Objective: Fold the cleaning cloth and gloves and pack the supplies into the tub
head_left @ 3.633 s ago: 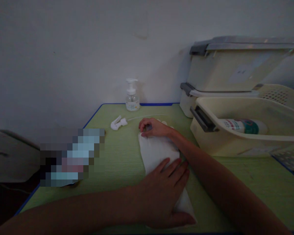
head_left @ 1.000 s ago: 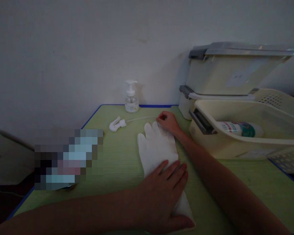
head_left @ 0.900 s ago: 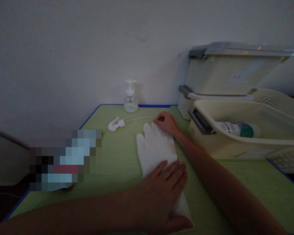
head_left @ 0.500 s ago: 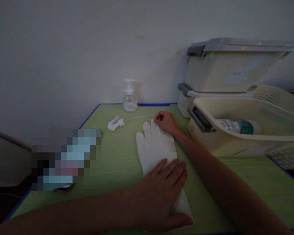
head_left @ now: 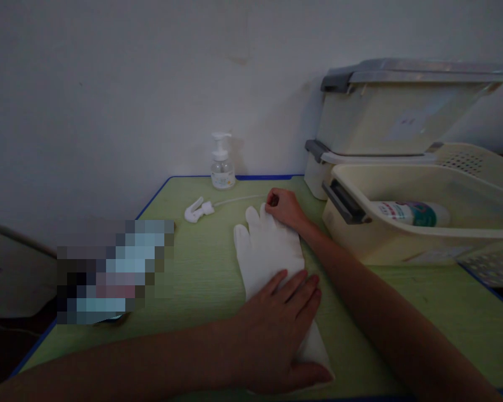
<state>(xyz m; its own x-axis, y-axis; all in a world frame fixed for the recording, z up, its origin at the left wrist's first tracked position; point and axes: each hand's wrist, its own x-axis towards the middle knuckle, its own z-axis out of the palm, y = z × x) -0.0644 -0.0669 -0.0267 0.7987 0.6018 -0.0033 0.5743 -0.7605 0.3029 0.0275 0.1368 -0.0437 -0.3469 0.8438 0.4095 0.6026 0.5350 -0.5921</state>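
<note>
A white glove (head_left: pixel 272 245) lies flat on the table, its fingers toward the wall. My left hand (head_left: pixel 276 329) rests palm down across the glove's cuff part, fingers stretched out and slightly apart. At the far end, my right hand (head_left: pixel 285 207) has its thumb and forefinger closed in a pinch at a glove fingertip, and part of the glove's fingers is hidden under it. Just left of that hand lies a white spray pump head (head_left: pixel 199 210) with a thin dip tube.
A clear pump bottle (head_left: pixel 223 167) stands by the wall. To the right, a cream basket (head_left: pixel 402 245) holds a white and green bottle (head_left: pixel 411 214), with lidded boxes (head_left: pixel 394 120) stacked behind. A pixelated object (head_left: pixel 126 268) lies at the table's left edge.
Both hands keep their places on the glove. The whole view has shifted very slightly.
</note>
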